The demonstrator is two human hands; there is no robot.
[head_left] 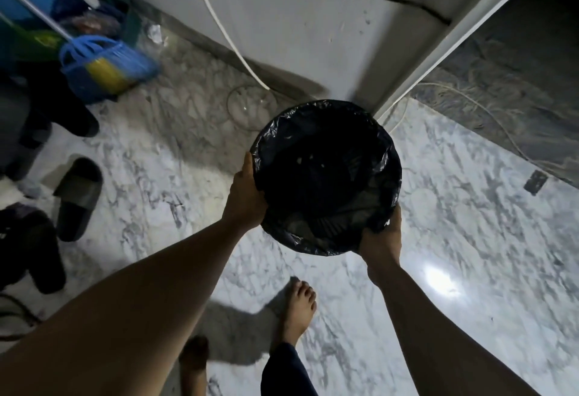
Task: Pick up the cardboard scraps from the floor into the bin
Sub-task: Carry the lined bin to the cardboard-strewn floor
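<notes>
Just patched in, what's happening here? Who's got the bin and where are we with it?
A person standing barefoot on the marble floor holds the bin, lined with a black bag, in both hands. The left hand grips the rim on one side and the right hand grips the near edge on the other. The bin is close to the wall corner. A few pale bits show deep inside it, too dark to identify. A small dark scrap lies on the floor to the right. A blue broom and black sandals are off to the left.
</notes>
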